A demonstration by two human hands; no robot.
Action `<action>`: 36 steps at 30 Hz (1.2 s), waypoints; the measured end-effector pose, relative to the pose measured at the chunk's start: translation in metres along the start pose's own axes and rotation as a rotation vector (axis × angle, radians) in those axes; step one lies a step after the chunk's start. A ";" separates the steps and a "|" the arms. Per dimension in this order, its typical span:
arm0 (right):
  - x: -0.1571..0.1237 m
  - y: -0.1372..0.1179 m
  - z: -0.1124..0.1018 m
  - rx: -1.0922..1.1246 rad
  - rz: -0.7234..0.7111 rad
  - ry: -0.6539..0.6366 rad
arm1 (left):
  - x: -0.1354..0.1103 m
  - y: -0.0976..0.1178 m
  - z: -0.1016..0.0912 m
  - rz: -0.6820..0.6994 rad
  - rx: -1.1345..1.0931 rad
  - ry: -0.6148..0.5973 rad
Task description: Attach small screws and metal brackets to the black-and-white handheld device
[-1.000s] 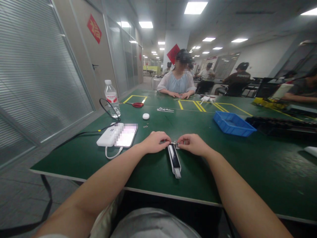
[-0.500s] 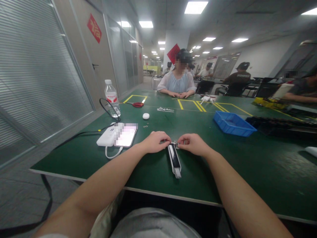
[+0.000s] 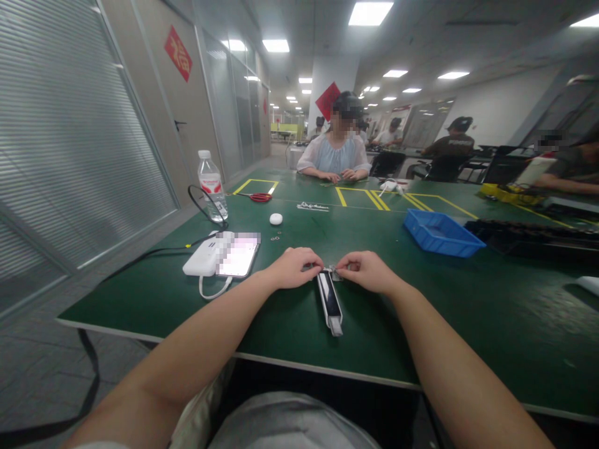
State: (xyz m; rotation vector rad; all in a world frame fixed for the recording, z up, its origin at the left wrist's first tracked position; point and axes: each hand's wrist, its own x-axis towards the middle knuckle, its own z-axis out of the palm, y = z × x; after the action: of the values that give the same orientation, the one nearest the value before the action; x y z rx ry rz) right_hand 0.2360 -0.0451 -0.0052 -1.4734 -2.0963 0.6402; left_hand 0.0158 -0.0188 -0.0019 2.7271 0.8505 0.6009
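Left hand point(image 3: 299, 268) and right hand point(image 3: 365, 270) face to face, with fingertips of both closed in a pinch on a small shiny piece point(image 3: 329, 269); too small and too covered to tell its exact form. Just below this pinch, toward the body, a slim white gadget point(image 3: 331, 299) with dark face, lying flat on the bench point(image 3: 468, 324), a little slanted, with far end right at the piece. Better to rest both wrists on the bench, to pinch lightly with the very tips, and to move one side only while holding the other firm. Best also to leave the gadget flat, and not to press on its dark face.

Beyond the left hand, on the green top: a few tiny rings point(image 3: 275, 238), easy to lose, and a small white case point(image 3: 276, 219). To the left of the left hand: a phone point(image 3: 238, 265), a white power bank point(image 3: 200, 260) and, farther, a water bottle point(image 3: 210, 187). Far ahead of the hands: red scissors point(image 3: 261, 197). Ahead and right of the right hand: a blue tray point(image 3: 444, 247). Across the bench, a person point(image 3: 334, 156); around, an office room with window blinds point(image 3: 60, 125) at far left and bright ceiling lights point(image 3: 370, 14).
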 end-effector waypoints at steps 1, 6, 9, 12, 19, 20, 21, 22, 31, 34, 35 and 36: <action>0.000 0.000 0.000 0.001 0.002 -0.001 | 0.000 0.000 0.000 -0.001 0.002 0.000; 0.000 -0.001 0.000 0.026 0.003 -0.012 | 0.000 0.000 0.000 0.000 0.007 0.003; 0.000 -0.001 0.000 0.020 0.010 -0.011 | 0.000 -0.001 0.001 0.003 0.007 0.004; 0.000 -0.002 0.000 -0.010 0.014 -0.016 | 0.000 -0.001 0.001 0.004 0.011 -0.002; 0.000 -0.003 -0.002 -0.082 0.011 -0.023 | 0.001 -0.002 0.001 0.007 0.014 0.000; 0.000 -0.003 -0.001 -0.081 0.003 -0.020 | 0.000 -0.002 0.001 0.006 0.015 0.000; 0.000 -0.002 -0.001 -0.076 -0.006 -0.016 | 0.000 -0.002 0.001 0.005 0.014 0.000; 0.000 -0.002 -0.001 -0.068 -0.012 -0.013 | 0.000 -0.002 0.001 0.005 0.013 0.001; 0.001 0.001 0.001 -0.010 -0.006 0.002 | 0.001 -0.001 0.001 0.000 0.006 0.003; 0.001 0.001 0.002 -0.006 -0.008 0.002 | 0.001 -0.002 0.001 -0.002 0.007 0.003; 0.001 0.001 0.002 -0.007 -0.007 0.002 | 0.000 -0.002 0.001 0.001 0.006 0.003; 0.001 0.000 0.002 -0.007 -0.006 0.003 | 0.000 -0.002 0.001 0.003 0.006 0.002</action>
State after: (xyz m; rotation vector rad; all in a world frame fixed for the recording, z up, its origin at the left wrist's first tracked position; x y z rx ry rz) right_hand 0.2350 -0.0444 -0.0066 -1.4706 -2.1022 0.6289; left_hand 0.0155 -0.0169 -0.0034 2.7341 0.8496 0.6029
